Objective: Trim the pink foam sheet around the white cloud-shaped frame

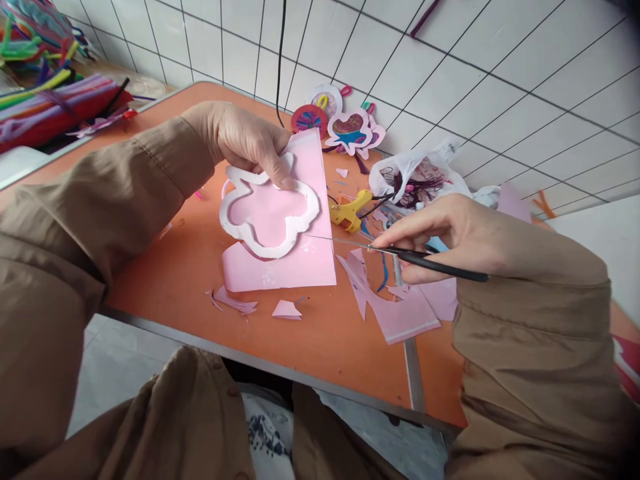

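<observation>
My left hand [253, 143] pinches a white butterfly-like outline frame [313, 203] together with a sheet of pink paper [305, 263], thumb on top. The frame lies against the pink sheet, whose left part is cut away around it. In my right hand [440, 233] is a pair of black-handled scissors [437, 263], held by fingers and thumb. Their thin blades point left and reach the sheet just right of the frame's lower right edge. Whether the blades are parted is hard to tell.
Pink scraps [400, 313] lie on the orange table [300, 353]. Behind are a yellow glue gun [351, 210], a white plastic bag [445, 170] and decorated paper shapes [350, 130]. Colourful pipe cleaners [55, 110] fill the back left. A tiled wall [240, 40] bounds the back.
</observation>
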Action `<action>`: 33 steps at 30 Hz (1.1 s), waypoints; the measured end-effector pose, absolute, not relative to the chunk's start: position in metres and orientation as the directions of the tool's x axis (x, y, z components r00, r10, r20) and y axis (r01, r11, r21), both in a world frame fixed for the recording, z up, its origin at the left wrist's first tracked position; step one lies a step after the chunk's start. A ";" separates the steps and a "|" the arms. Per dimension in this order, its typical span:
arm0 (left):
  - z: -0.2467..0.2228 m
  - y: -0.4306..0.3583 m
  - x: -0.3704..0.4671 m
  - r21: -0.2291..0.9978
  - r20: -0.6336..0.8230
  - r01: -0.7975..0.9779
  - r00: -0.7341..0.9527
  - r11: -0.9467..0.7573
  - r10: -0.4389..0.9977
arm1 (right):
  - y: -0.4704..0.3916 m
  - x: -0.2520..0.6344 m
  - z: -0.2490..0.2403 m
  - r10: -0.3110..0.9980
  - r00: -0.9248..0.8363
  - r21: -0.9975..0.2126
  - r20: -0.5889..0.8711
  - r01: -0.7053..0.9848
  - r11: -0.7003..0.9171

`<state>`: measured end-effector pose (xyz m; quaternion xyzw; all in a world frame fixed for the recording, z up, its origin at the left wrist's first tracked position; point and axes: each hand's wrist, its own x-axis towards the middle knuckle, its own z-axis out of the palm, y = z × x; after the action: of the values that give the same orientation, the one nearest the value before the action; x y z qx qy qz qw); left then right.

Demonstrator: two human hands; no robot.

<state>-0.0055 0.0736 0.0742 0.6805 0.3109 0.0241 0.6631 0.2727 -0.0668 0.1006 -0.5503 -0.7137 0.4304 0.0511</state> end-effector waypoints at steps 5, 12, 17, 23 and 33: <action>0.073 0.074 -0.003 0.872 -0.472 0.459 0.691 0.172 0.548 | -0.068 0.268 0.099 0.813 -0.414 -0.674 -0.410 0.738 0.037; 0.076 0.070 -0.001 0.845 -0.529 0.446 0.610 0.296 0.590 | -0.069 0.264 0.100 0.817 -0.392 -0.673 -0.424 0.740 0.006; 0.074 0.073 -0.003 0.866 -0.483 0.463 0.674 0.191 0.558 | -0.069 0.266 0.100 0.812 -0.369 -0.618 -0.452 0.786 0.013; 0.076 0.070 -0.002 0.906 -0.393 0.418 0.771 0.067 0.501 | -0.069 0.281 0.100 0.843 -0.434 -0.591 -0.318 0.786 0.181; 0.078 0.070 -0.002 0.876 -0.482 0.395 0.692 0.277 0.538 | -0.066 0.276 0.097 0.836 -0.396 -0.574 -0.379 0.810 0.123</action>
<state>-0.0022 0.0704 0.0776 0.5989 0.3892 0.0513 0.6980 0.2760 -0.0662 0.0972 -0.5495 -0.7490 0.3698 0.0181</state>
